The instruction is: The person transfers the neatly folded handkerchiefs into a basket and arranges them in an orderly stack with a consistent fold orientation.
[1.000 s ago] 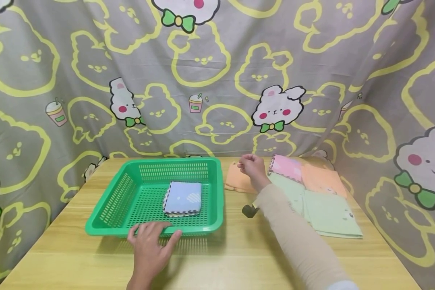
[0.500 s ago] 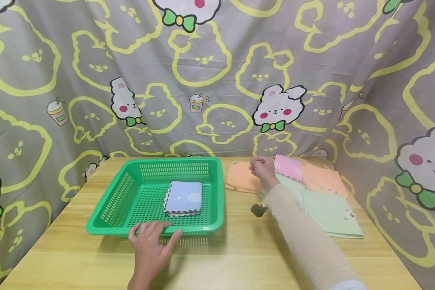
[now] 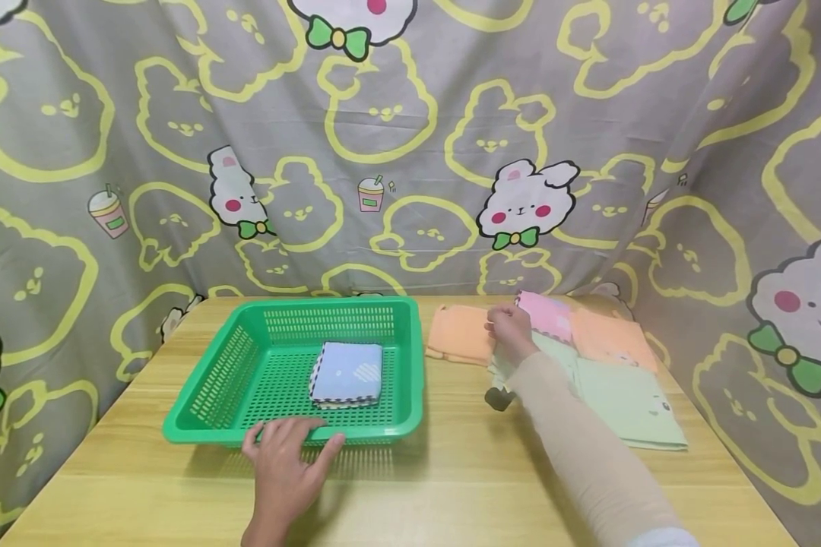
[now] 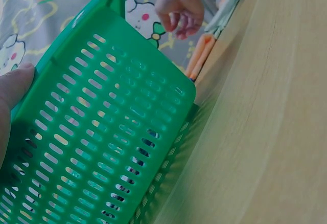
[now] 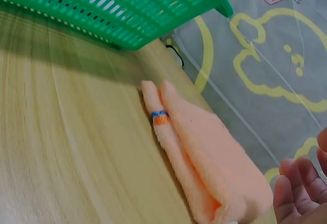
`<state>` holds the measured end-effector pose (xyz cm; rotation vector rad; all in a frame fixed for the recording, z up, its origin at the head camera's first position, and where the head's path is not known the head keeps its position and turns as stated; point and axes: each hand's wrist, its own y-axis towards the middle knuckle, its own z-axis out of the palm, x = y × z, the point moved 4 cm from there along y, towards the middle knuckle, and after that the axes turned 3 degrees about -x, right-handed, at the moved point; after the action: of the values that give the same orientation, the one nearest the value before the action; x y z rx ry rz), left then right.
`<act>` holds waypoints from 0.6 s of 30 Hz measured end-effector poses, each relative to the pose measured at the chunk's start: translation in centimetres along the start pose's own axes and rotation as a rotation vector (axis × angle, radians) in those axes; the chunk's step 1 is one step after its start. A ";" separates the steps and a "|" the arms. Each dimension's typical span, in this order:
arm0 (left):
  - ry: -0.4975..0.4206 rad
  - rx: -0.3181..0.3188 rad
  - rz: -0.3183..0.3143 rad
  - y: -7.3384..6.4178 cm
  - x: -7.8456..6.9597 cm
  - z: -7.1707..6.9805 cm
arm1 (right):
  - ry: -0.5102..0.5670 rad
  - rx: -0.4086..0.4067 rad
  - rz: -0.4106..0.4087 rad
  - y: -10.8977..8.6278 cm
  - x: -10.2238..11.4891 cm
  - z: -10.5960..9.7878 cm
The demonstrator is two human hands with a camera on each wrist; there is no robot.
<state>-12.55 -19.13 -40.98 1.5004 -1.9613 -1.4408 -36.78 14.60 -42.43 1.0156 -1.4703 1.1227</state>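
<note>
My left hand [image 3: 283,463] holds the front rim of a green plastic basket [image 3: 205,436], its fingers over the edge; the left wrist view shows the thumb [image 4: 15,83] at the rim. Inside the basket lies a folded blue towel [image 3: 347,371] with a checked border. My right hand [image 3: 511,328] hovers over the towels at the back right, fingers loosely bent, nothing seen in them. Nearest to it are a folded orange towel [image 3: 457,334], a pink towel [image 3: 544,314] and a pale green towel [image 3: 554,355], partly hidden by the arm.
Further right lie another orange towel [image 3: 612,338] and another green towel [image 3: 632,403]. A patterned grey curtain [image 3: 410,114] hangs behind and beside the wooden table [image 3: 445,501]. Below my right wrist is a small dark object [image 3: 498,398].
My right hand has moved to the right and slightly nearer, from above the left orange towel towards the pink and green towels. The left hand and basket stay put.
</note>
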 end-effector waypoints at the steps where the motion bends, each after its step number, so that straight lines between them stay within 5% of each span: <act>1: -0.001 -0.001 0.001 0.0 0.0 0.0 | -0.006 -0.003 0.002 0.0 -0.1 -0.1; 18: -0.001 -0.002 0.003 0.0 -0.1 0.0 | -0.084 0.104 0.090 -0.2 -2.3 -0.9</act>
<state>-12.49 -19.04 -40.89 1.4952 -1.9615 -1.4423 -36.07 15.52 -44.59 1.0892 -1.5509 1.2450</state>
